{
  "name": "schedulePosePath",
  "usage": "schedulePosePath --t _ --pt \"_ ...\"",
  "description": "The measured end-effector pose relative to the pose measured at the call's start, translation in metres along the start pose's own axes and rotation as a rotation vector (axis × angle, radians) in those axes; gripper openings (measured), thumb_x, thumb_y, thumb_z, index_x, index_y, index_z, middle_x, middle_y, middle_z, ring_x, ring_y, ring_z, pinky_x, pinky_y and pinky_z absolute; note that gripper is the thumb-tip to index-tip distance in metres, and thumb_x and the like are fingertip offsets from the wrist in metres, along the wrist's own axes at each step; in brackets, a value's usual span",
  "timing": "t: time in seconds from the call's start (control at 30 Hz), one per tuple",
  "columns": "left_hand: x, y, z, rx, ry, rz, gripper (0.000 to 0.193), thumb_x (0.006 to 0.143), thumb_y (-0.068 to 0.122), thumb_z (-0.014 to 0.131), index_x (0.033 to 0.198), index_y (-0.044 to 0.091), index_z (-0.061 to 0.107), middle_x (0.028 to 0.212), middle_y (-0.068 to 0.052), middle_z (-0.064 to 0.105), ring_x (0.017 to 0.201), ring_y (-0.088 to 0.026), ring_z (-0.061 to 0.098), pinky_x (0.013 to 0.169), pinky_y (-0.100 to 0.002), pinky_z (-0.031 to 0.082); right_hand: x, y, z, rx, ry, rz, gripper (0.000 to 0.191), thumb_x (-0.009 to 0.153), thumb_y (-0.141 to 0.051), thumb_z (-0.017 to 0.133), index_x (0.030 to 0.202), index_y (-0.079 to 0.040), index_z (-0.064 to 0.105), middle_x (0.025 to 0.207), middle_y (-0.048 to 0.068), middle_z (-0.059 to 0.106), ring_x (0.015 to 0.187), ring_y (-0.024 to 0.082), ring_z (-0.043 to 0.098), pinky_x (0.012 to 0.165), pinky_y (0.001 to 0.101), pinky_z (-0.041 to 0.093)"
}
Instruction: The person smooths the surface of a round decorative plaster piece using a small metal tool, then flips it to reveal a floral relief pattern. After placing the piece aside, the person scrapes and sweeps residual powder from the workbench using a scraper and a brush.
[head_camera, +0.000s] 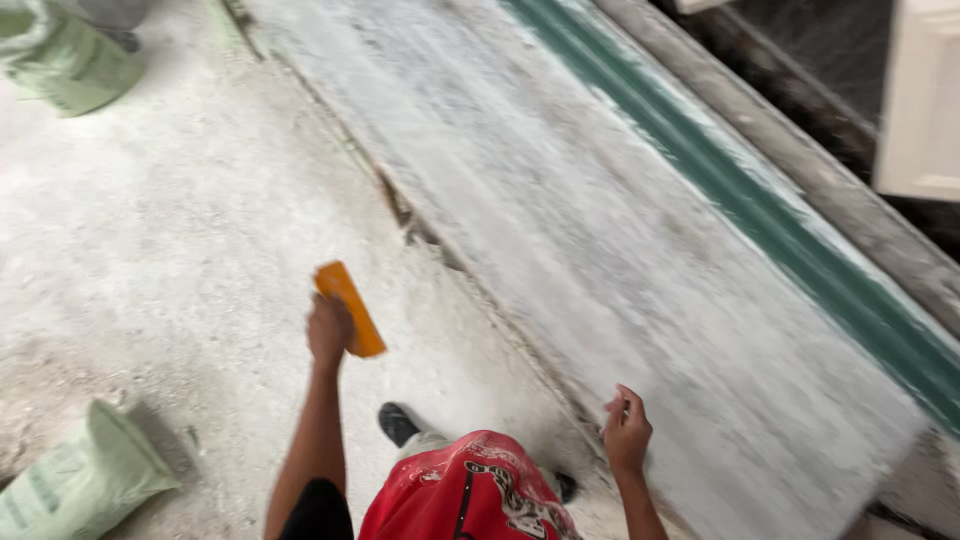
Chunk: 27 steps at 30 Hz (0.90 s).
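— Where do the hands sit?
— The left hand (328, 328) holds a flat scraper (350, 308) over the floor (170, 250), left of the big slanted panel (620, 250). The right hand (626, 432) rests at the panel's near edge.
— And around them?
— One sack (80, 482) lies near left, another sack (65, 60) far left. A shoe (398, 423) stands between the hands. A beam (800, 150) runs along the panel's right side.

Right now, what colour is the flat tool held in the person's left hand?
Orange, seen best in the head view: the flat tool in the left hand.
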<state>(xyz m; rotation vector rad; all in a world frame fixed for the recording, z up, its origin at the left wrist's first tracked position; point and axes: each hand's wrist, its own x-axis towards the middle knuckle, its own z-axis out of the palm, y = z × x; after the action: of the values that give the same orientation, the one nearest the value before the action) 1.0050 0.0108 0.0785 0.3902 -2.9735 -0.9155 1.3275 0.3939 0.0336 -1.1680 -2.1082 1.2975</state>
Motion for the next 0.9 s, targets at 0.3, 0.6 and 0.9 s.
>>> schedulePosePath --t 0.3,0.6,0.9 --pt "-0.010 -0.140 -0.049 -0.592 -0.314 -0.075 0.043 0.101 0.040 0.052 0.121 0.004 0.063 0.095 -0.020 0.076 0.084 -0.030 0.075 0.071 -0.041 0.059 -0.042 -0.147 0.271 -0.073 -0.590 -0.216 0.045 0.104 -0.045 0.049 0.118 -0.009 0.071 0.097 0.007 0.078 0.086 0.016 0.074 0.077 0.0332 0.058" --pt "0.116 -0.110 -0.097 -0.961 -0.528 -0.049 0.039 0.102 0.031 0.057 0.127 0.001 0.060 0.103 -0.012 0.074 0.090 -0.016 0.069 0.078 -0.034 0.059 -0.039 -0.267 0.465 0.318 -1.093 0.107 0.044 0.104 -0.045 0.046 0.125 -0.010 0.064 0.097 0.003 0.071 0.082 0.012 0.067 0.074 0.0283 0.057" --pt "0.338 -0.112 -0.065 -1.051 -0.384 -0.236 0.038 0.099 0.026 0.064 0.122 -0.004 0.067 0.104 -0.014 0.079 0.089 -0.020 0.075 0.078 -0.034 0.062 0.070 -0.363 0.666 0.197 -1.236 -0.081 0.038 0.106 -0.042 0.050 0.107 -0.007 0.065 0.082 -0.003 0.063 0.074 0.006 0.059 0.069 0.0240 0.052"
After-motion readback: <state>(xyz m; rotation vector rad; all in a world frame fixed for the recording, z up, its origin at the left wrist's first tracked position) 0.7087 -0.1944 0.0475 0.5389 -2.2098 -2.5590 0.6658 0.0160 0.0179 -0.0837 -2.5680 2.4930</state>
